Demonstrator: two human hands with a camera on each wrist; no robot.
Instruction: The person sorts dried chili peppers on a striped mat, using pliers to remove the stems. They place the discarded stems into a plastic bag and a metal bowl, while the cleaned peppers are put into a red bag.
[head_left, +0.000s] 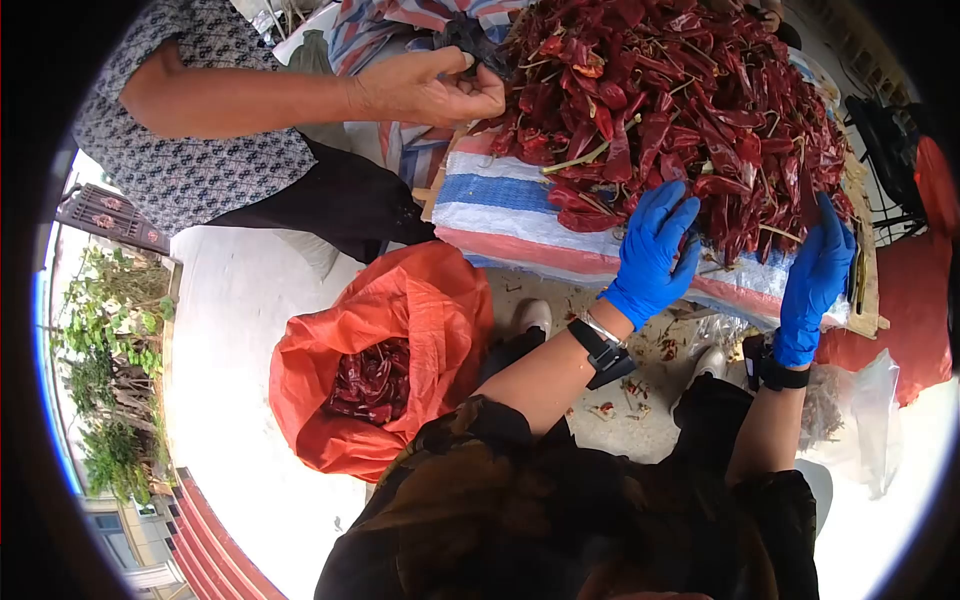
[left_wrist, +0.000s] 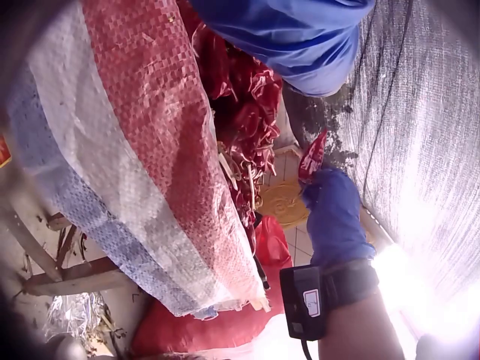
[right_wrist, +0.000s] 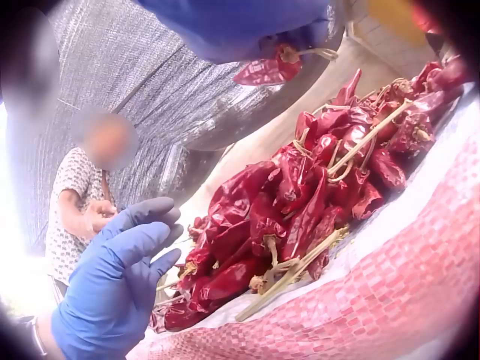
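Observation:
A large heap of dried red peppers [head_left: 690, 110] lies on a striped woven sheet [head_left: 520, 200]. My blue-gloved left hand [head_left: 650, 255] is at the heap's near edge with its fingers loosely bent; in the right wrist view that left hand [right_wrist: 112, 281] shows nothing in its fingers. My gloved right hand [head_left: 815, 285] is at the heap's right end. In the left wrist view the right hand [left_wrist: 334, 214] pinches one red pepper [left_wrist: 312, 157]. That pepper [right_wrist: 268, 72] also shows below the right hand [right_wrist: 240, 26] in the right wrist view, its stem pointing right.
An open orange-red sack [head_left: 440, 310] with peppers inside stands on the floor left of my legs. Another person [head_left: 200, 140] is at the left, one hand at the heap's left edge. A clear plastic bag [head_left: 875, 420] is at the lower right. Scraps lie on the floor under the sheet.

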